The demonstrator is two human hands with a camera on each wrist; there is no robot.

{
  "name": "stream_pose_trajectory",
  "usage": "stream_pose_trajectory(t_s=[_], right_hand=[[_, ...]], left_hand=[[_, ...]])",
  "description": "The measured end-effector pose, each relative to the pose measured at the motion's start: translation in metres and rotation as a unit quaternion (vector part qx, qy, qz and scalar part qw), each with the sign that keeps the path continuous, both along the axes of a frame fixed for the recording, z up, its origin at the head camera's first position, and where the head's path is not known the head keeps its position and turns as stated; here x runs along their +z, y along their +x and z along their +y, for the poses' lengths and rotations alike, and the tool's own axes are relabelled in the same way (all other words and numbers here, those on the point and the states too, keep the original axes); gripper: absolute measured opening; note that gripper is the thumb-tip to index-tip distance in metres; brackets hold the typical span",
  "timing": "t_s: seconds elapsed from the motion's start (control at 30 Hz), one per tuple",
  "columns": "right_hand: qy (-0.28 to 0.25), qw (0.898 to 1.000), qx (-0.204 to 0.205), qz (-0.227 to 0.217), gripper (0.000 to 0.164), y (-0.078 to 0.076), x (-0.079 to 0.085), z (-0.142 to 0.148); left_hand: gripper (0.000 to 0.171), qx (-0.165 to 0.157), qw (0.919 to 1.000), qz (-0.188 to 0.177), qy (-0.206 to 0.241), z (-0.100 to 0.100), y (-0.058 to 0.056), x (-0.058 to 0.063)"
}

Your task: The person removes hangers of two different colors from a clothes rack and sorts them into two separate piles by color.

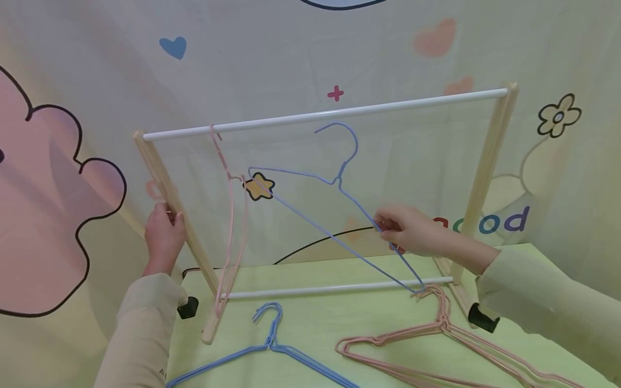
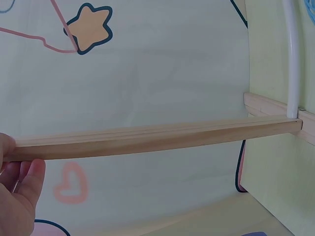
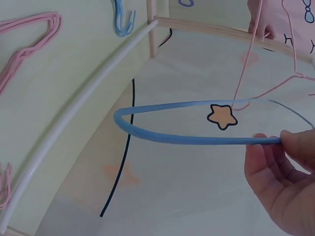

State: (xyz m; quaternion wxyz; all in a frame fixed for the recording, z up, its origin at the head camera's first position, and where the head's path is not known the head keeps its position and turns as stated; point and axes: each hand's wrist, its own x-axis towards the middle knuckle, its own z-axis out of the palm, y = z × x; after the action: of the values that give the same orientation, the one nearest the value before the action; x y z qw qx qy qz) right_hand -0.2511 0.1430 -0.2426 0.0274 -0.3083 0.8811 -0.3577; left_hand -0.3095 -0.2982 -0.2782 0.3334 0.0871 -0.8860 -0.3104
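My right hand [image 1: 409, 229] pinches a blue clothes hanger [image 1: 310, 223] by its right arm, between thumb and fingers. The hanger is tilted, with its hook just below the white top rail [image 1: 330, 113] in the head view. In the right wrist view the same hanger [image 3: 172, 139] stretches left from the fingertips. At the rack's left post [image 1: 170, 194], my left hand [image 1: 165, 234] grips the wood; the left wrist view shows thumb and fingers around the post [image 2: 147, 142]. A pink hanger [image 1: 230, 215] hangs from the top rail near its left end.
Several blue hangers [image 1: 271, 345] lie stacked at the front of the green table [image 1: 310, 318]. Pink hangers [image 1: 439, 326] lie to their right. A white lower bar [image 1: 335, 289] joins the rack's feet. Black clamps [image 1: 482, 318] sit at the table's sides. Behind hangs a printed cloth [image 1: 271, 59].
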Motion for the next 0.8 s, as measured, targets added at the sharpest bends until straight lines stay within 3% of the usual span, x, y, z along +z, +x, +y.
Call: stream_pose_trajectory(t_s=[0.13,0.23,0.6,0.8], right_hand=[[0.016,1.000,0.017,0.013,0.015,0.000,-0.010,0.013],[0.027,0.999,0.036,-0.001,0.015,0.000,-0.019,0.020],[0.047,0.987,0.098,-0.115,0.006,0.000,-0.056,0.021],[0.024,0.972,0.121,-0.199,0.010,0.001,-0.078,0.011]], left_hand=[[0.026,0.000,1.0000,-0.002,0.000,0.000,0.000,0.001],[0.026,0.001,1.0000,-0.003,0.000,0.000,0.000,0.002],[0.027,0.000,0.9999,-0.016,0.007,0.000,0.001,0.003],[0.027,0.002,1.0000,-0.009,0.003,0.001,0.000,0.003]])
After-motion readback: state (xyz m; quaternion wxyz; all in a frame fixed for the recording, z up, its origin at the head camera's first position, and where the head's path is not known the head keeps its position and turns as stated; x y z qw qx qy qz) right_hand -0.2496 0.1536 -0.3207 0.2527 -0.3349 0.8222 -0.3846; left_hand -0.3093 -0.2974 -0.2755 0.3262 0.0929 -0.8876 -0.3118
